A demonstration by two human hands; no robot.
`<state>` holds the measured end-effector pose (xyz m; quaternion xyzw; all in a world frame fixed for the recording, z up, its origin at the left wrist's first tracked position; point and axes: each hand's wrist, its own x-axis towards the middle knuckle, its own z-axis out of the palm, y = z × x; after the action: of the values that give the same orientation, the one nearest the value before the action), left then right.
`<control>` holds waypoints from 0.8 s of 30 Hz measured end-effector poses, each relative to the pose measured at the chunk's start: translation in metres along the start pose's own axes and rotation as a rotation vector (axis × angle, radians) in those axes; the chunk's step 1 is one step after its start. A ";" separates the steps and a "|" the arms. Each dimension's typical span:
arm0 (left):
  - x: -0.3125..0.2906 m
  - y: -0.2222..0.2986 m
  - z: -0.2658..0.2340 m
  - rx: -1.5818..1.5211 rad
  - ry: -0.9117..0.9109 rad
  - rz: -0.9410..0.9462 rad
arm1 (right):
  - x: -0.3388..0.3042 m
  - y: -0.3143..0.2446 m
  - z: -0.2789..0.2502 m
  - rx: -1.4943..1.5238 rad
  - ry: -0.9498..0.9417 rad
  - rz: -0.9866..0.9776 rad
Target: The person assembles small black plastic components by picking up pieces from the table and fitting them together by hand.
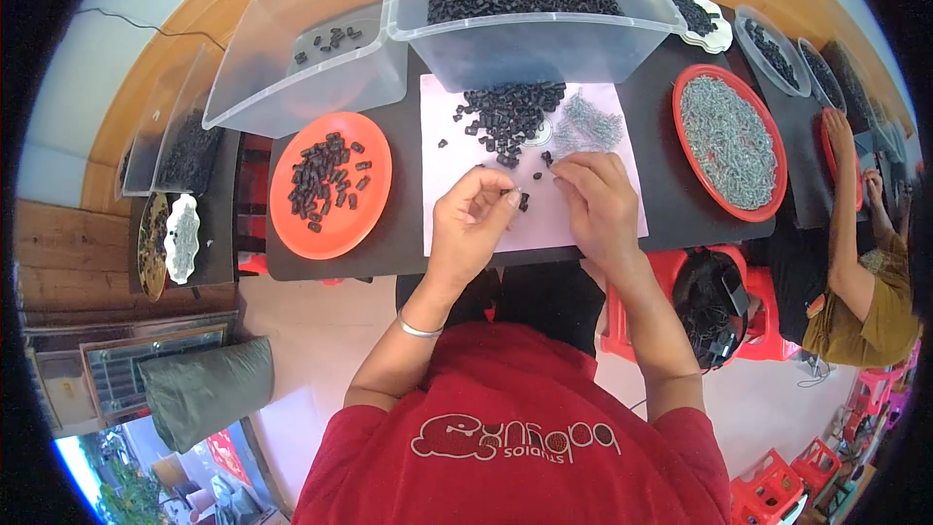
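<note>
Black plastic pieces (pixel 505 117): main heap on the pink sheet (pixel 437 170), toward 11 o'clock from its centre; 12 points away from the worker.
Left hand (pixel 465 233): thumb and forefinger pinched, apparently on one small black piece (pixel 524 202) at their tips.
Right hand (pixel 604 209): fingers bunched near a loose piece; from where I stand, cannot tell if it grips anything.
Handling: I'd keep the left pinch light and turn the piece until its end faces the right fingertips; work low over the sheet, so a drop lands on it.
Screws: silvery heap (pixel 591 122) toward 1 on the sheet; more on the red plate (pixel 717 70), 3 o'clock. Too many to count.
Plates: two; the orange one (pixel 355 233) at 9 bears dozens of pieces, overlapping, no sure count.
Clear bins: two on this table; full one (pixel 530 53) at 12, sparse one (pixel 330 97) at 10.
Scalloped dishes: one white stack (pixel 717 36) between 1 and 2; number unclear.
</note>
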<state>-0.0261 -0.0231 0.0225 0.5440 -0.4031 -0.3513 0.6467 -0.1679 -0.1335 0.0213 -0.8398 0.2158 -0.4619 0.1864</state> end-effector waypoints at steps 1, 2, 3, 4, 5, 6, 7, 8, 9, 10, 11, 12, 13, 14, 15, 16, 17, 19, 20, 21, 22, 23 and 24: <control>-0.001 0.001 -0.001 0.000 0.002 0.000 | 0.001 -0.005 0.001 0.002 -0.001 -0.001; -0.001 0.004 -0.002 -0.044 -0.024 -0.031 | 0.002 -0.012 0.001 0.194 -0.024 0.054; -0.001 0.005 -0.003 -0.088 -0.050 -0.061 | 0.003 -0.017 0.002 0.387 -0.049 0.110; -0.001 0.006 -0.004 -0.088 -0.046 -0.061 | 0.004 -0.019 0.002 0.389 -0.052 0.108; 0.000 0.008 -0.006 -0.129 -0.073 -0.062 | 0.006 -0.020 0.004 0.427 -0.082 0.088; 0.001 0.008 -0.007 -0.171 -0.101 -0.064 | 0.008 -0.021 0.005 0.466 -0.112 0.067; 0.001 0.008 -0.009 -0.172 -0.097 -0.062 | 0.008 -0.022 0.006 0.467 -0.115 0.064; 0.002 0.008 -0.011 -0.152 -0.108 -0.057 | 0.008 -0.021 0.007 0.431 -0.121 0.033; 0.002 0.008 -0.012 -0.132 -0.119 -0.052 | 0.008 -0.021 0.008 0.394 -0.126 0.003; 0.002 0.007 -0.014 -0.134 -0.115 -0.050 | 0.008 -0.021 0.010 0.394 -0.130 0.001; 0.002 0.006 -0.015 -0.154 -0.113 -0.057 | 0.009 -0.022 0.011 0.392 -0.132 -0.002; 0.002 0.006 -0.016 -0.175 -0.112 -0.065 | 0.009 -0.023 0.013 0.389 -0.135 -0.004; 0.001 0.006 -0.017 -0.177 -0.108 -0.063 | 0.010 -0.025 0.013 0.390 -0.138 -0.006; 0.001 0.007 -0.018 -0.125 -0.089 -0.012 | 0.010 -0.029 0.013 0.436 -0.152 0.084; 0.001 0.007 -0.019 -0.072 -0.070 0.039 | 0.009 -0.031 0.013 0.482 -0.166 0.175; 0.001 0.006 -0.020 -0.074 -0.067 0.040 | 0.008 -0.032 0.014 0.481 -0.170 0.174; 0.001 0.004 -0.021 -0.043 -0.058 0.058 | 0.007 -0.032 0.014 0.548 -0.179 0.284; 0.000 0.002 -0.023 -0.014 -0.047 0.076 | 0.006 -0.032 0.015 0.611 -0.190 0.395; 0.000 0.002 -0.024 0.016 -0.041 0.084 | 0.006 -0.032 0.016 0.615 -0.192 0.399; -0.001 0.002 -0.026 0.045 -0.035 0.093 | 0.006 -0.033 0.016 0.619 -0.193 0.402; -0.002 0.002 -0.027 0.044 -0.033 0.093 | 0.007 -0.034 0.017 0.619 -0.195 0.402; -0.002 0.002 -0.027 0.039 -0.044 0.081 | 0.008 -0.035 0.018 0.618 -0.196 0.397; -0.002 0.002 -0.028 0.034 -0.055 0.069 | 0.008 -0.035 0.019 0.617 -0.196 0.391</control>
<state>-0.0016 -0.0091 0.0223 0.5306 -0.4453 -0.3367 0.6378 -0.1410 -0.1062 0.0358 -0.7272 0.2040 -0.3784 0.5351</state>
